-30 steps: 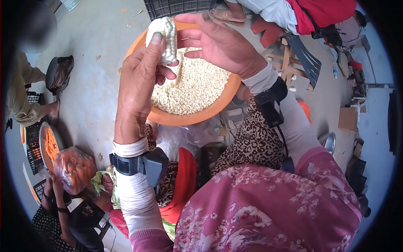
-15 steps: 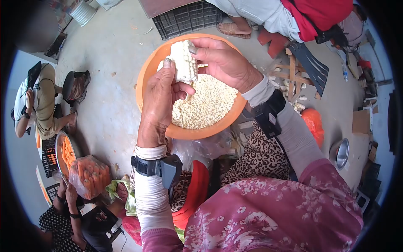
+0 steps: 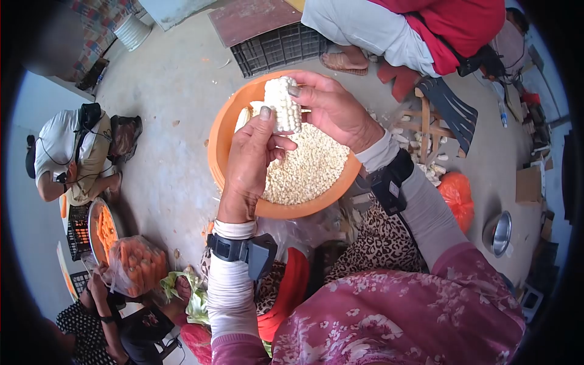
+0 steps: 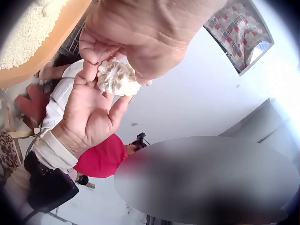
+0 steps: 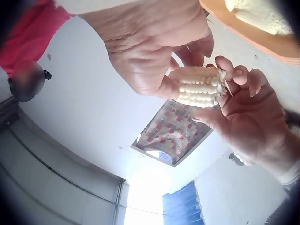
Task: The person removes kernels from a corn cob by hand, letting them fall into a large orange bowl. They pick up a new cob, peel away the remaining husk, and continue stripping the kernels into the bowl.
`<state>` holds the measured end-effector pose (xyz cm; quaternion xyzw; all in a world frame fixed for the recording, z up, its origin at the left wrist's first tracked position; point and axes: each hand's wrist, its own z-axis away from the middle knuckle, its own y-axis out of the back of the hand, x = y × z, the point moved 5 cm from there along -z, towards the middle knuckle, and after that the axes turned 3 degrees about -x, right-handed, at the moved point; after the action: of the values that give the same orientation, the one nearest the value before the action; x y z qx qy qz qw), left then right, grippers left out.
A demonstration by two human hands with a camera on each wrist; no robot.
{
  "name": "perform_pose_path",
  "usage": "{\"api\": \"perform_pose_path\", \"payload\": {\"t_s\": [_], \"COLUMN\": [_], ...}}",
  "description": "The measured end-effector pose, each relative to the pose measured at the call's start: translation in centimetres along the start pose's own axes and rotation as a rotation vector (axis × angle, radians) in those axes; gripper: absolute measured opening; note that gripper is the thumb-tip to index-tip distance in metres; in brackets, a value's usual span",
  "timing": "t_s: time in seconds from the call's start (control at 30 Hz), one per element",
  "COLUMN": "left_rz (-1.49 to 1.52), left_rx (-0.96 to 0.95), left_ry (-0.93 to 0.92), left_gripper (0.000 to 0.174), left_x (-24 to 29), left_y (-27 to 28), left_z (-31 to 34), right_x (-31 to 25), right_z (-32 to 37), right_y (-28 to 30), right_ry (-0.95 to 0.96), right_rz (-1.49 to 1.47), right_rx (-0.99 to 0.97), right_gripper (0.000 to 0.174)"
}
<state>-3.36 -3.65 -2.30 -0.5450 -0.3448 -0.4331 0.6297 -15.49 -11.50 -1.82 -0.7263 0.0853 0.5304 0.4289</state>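
A short piece of white corn cob [image 3: 281, 103] with rows of kernels is held up between both hands, over an orange basin [image 3: 220, 155] of loose kernels [image 3: 307, 173]. My left hand [image 3: 248, 163] pinches its near left side, thumb laid along the cob. From the right, my right hand [image 3: 340, 112] grips it with the thumb on the kernels and fingers behind. In the right wrist view, the cob [image 5: 199, 86] shows several full rows and a ragged end facing the left hand. Its pale broken end [image 4: 117, 78] faces the left wrist camera. Another cob [image 3: 243, 118] lies inside the basin's left side.
A black crate [image 3: 277, 50] stands beyond the basin, beside a seated person in red [image 3: 462, 30]. At right are a wooden stool [image 3: 426, 125], an orange bag [image 3: 456, 198] and a metal bowl [image 3: 502, 234]. Bagged carrots [image 3: 140, 264] lie at left near other people.
My right hand, spread beside the cob a second ago, has closed on its right side. The left hand keeps its hold. The head view has shifted, bringing the basin lower and further right.
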Motion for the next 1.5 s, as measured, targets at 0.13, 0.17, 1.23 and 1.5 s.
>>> {"api": "perform_pose_path", "payload": {"t_s": [0.13, 0.17, 1.23, 1.5], "left_rz": [-0.027, -0.010, -0.013, -0.009], "left_rx": [-0.035, -0.043, 0.150, 0.104], "left_ry": [0.002, -0.009, 0.023, 0.025], "left_gripper": [0.037, 0.036, 0.030, 0.030], "left_x": [0.1, 0.2, -0.1, -0.8], "left_y": [-0.3, -0.3, 0.9, 0.0], "left_z": [-0.1, -0.1, -0.8, -1.1], "right_x": [-0.1, 0.1, -1.9, -4.7], "right_z": [0.0, 0.0, 2.4, 1.6], "right_y": [-0.2, -0.3, -3.6, 4.0], "right_ry": [-0.002, -0.002, 0.152, 0.213], "right_rz": [0.069, 0.068, 1.372, 1.192], "right_rx": [0.015, 0.010, -0.101, 0.399], "right_gripper": [0.042, 0.042, 0.020, 0.021]}}
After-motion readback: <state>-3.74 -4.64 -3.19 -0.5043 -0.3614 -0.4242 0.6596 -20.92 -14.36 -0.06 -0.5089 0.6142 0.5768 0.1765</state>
